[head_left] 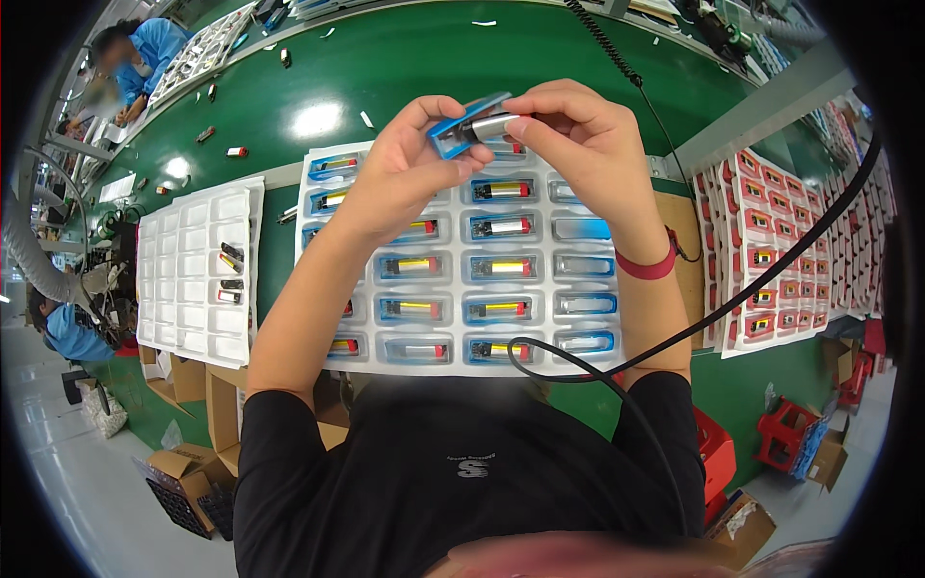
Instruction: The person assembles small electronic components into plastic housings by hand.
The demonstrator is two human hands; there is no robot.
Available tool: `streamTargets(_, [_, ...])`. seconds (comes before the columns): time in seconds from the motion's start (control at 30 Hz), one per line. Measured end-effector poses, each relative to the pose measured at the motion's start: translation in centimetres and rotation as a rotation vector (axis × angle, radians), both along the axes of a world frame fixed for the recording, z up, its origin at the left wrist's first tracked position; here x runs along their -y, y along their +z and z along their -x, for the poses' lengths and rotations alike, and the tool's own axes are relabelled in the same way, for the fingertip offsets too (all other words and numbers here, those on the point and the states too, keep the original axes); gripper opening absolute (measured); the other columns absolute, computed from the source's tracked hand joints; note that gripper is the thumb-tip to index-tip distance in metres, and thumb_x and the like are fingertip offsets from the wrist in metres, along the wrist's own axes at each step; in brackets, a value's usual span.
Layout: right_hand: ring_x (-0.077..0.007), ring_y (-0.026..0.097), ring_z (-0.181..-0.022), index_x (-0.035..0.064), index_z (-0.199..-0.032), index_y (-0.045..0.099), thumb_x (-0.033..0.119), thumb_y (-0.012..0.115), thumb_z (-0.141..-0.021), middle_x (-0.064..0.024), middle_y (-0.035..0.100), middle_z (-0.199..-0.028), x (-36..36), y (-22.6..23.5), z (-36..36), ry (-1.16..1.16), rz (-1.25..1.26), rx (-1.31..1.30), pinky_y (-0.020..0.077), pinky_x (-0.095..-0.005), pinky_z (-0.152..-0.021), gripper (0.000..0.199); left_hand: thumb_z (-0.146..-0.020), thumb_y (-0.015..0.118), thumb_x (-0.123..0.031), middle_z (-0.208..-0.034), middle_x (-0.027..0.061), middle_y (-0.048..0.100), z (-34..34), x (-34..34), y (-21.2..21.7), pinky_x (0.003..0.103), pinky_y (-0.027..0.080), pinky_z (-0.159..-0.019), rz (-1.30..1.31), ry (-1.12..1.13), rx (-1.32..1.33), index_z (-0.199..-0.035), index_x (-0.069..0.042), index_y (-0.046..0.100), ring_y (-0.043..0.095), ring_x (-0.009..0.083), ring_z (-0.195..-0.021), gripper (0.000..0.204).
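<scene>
Above a white compartment tray (453,289), my left hand (409,164) holds a small blue plastic casing (449,142) tilted on its side. My right hand (583,130) pinches a silver battery cell (493,126), one end of it at the open side of the casing. How far the cell sits inside cannot be made out. In the tray below are several blue casings, many with a silver or yellow-banded cell with a red end, such as one casing (499,265). Casings in the right column, such as this one (584,304), show no cell.
Left stands a white tray stack (183,289) with a few small dark parts. Stacked trays of red casings (766,241) stand right. A black cable (752,301) crosses over the tray's lower right. Loose parts lie on the green table (385,67). A blue-clothed person (159,43) sits far left.
</scene>
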State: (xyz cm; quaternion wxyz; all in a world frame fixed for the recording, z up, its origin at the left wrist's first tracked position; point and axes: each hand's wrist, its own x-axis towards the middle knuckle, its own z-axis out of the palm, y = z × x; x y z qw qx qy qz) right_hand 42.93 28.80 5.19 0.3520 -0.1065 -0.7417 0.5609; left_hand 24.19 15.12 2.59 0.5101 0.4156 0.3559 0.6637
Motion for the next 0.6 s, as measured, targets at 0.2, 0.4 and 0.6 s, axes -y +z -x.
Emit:
streamTargets(0.2, [-0.0113, 0.068, -0.088, -0.0035, -0.108, 0.072, 0.004, 0.080, -0.088, -0.0073, 0.073, -0.099, 0.0, -0.5, 0.6, -0.080, 0.122, -0.010, 0.0558, -0.0240, -0.080, 0.023, -0.091, 0.060, 0.009, -0.114, 0.0118, 0.067, -0.5, 0.3, 0.9, 0.032, 0.050, -0.099, 0.101, -0.062, 0.037, -0.142, 0.000, 0.046, 0.064, 0.0170, -0.107, 0.054])
streamTargets(0.4, [-0.0100, 0.068, -0.086, -0.0028, -0.105, 0.072, 0.006, 0.082, -0.087, -0.0071, 0.074, -0.096, 0.2, -0.5, 0.9, -0.122, 0.162, -0.029, 0.0553, -0.0234, -0.079, 0.023, -0.092, 0.059, 0.005, -0.114, 0.0104, 0.066, -0.7, -0.2, 0.8, 0.029, 0.048, -0.095, 0.109, -0.074, 0.035, -0.152, 0.000, 0.041, 0.062, 0.0162, -0.103, 0.063])
streamTargets(0.6, [-0.0098, 0.067, -0.082, -0.0021, -0.103, 0.073, 0.010, 0.082, -0.087, -0.0067, 0.076, -0.095, 0.1, -1.0, 1.2, -0.169, 0.112, 0.014, 0.0553, -0.0238, -0.077, 0.022, -0.099, 0.062, -0.001, -0.117, 0.0107, 0.066, -1.2, -0.7, 0.7, 0.031, 0.052, -0.097, 0.102, -0.023, -0.027, -0.147, 0.001, 0.045, 0.064, 0.0148, -0.105, 0.051])
